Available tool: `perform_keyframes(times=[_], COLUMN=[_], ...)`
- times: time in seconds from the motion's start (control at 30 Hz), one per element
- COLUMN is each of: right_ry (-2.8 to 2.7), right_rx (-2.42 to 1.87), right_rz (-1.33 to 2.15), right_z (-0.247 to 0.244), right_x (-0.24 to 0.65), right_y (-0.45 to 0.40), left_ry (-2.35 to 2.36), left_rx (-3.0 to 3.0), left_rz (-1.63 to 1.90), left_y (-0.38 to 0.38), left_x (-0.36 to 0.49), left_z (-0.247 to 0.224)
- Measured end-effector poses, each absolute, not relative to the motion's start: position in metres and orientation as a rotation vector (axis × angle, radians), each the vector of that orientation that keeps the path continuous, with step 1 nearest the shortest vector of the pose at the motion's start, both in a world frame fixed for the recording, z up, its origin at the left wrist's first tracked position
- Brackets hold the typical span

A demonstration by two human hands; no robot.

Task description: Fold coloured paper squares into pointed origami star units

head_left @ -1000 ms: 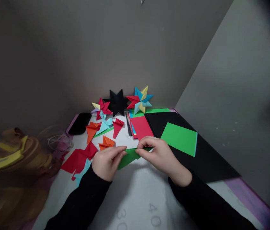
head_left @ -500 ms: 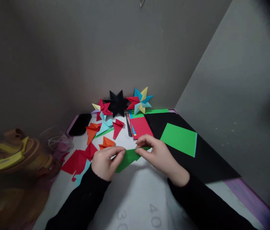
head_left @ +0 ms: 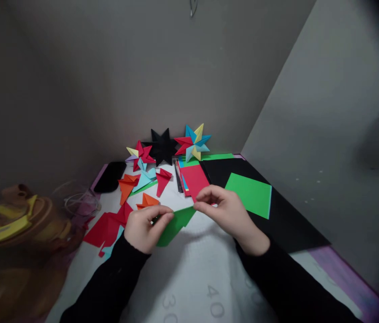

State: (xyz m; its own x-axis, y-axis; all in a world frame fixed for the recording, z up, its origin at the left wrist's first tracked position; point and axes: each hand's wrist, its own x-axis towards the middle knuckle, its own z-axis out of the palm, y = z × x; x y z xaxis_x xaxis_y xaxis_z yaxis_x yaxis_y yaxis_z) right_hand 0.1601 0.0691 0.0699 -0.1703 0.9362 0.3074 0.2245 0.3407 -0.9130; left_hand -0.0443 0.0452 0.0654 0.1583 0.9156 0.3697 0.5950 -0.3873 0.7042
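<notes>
A folded piece of green paper (head_left: 177,224) is held up above the white table cover. My left hand (head_left: 147,226) pinches its upper edge between thumb and fingers. At the paper's right-hand tip, the thumb and index finger of my right hand (head_left: 228,213) close on the corner. Folded orange paper (head_left: 147,200) lies just behind my left hand. Red paper pieces (head_left: 106,229) and a light blue piece (head_left: 113,246) sit to the left, partly hidden by my left hand and sleeve.
Paper stars in black (head_left: 163,146) and several colours (head_left: 194,142) lean on the back wall. A green square sheet (head_left: 251,195) lies on a black sheet (head_left: 297,229). Also there are a red sheet stack (head_left: 194,179), a dark phone-like object (head_left: 110,177) and clay pots (head_left: 37,220) at left.
My right hand has slid outward to the green paper's tip, baring more of its top edge. The view has shifted slightly.
</notes>
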Motion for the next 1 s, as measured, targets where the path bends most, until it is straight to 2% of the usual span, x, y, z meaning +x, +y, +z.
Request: perform_keyframes(times=[0.17, 0.33, 0.47, 0.77, 0.9, 1.0], right_ry=[-1.443, -1.281, -1.299, -1.307, -1.323, -1.413], right_rx=[-1.018, -0.955, -0.936, -1.008, -1.008, -0.929], right_rz=[1.061, 1.052, 1.188, 1.244, 1.266, 1.404], right_z=[0.067, 0.062, 0.061, 0.054, 0.055, 0.055], right_x=[0.165, 0.154, 0.148, 0.143, 0.145, 0.145], right_y=[0.074, 0.072, 0.07, 0.071, 0.072, 0.07], left_ry=[1.432, 1.334, 1.342, 1.284, 1.237, 1.209], left_rx=[1.932, 1.924, 1.759, 1.495, 1.445, 1.451], left_rz=[1.044, 0.863, 0.905, 1.064, 1.04, 1.004], left_y=[0.043, 0.044, 0.046, 0.049, 0.051, 0.051], left_x=[-0.038, -0.028, -0.027, -0.03, -0.03, -0.029], left_z=[0.064, 0.054, 0.051, 0.042, 0.043, 0.045])
